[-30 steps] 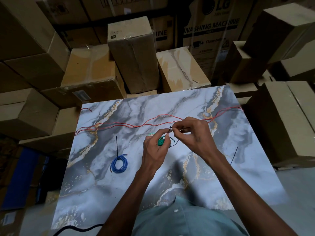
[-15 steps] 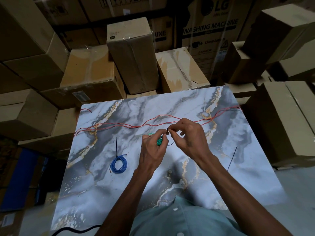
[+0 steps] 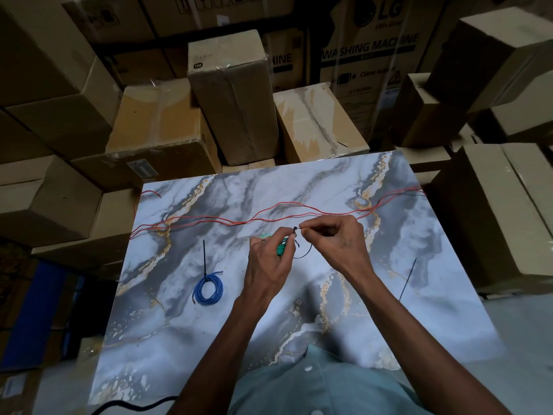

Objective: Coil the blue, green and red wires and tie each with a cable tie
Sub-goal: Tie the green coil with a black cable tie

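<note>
My left hand [image 3: 269, 265] grips the coiled green wire [image 3: 281, 249] above the marble table [image 3: 419, 295]. A black cable tie [image 3: 303, 254] loops around the coil. My right hand [image 3: 332, 244] pinches the tie's end beside its head at the top of the loop. The blue wire [image 3: 208, 289] lies coiled at the left, bound by a black tie whose tail points away from me. The red wire [image 3: 269, 212] stretches loose across the far part of the table, from the left edge to the right edge.
A spare black cable tie [image 3: 407, 278] lies on the table to the right of my right arm. Cardboard boxes [image 3: 230, 94] crowd the table's far, left and right sides. A black cable [image 3: 131, 405] runs along the near edge.
The tie's loop under the green coil has opened wider to the right. My right hand has shifted slightly right while still pinching the tie. The left hand keeps its grip on the coil.
</note>
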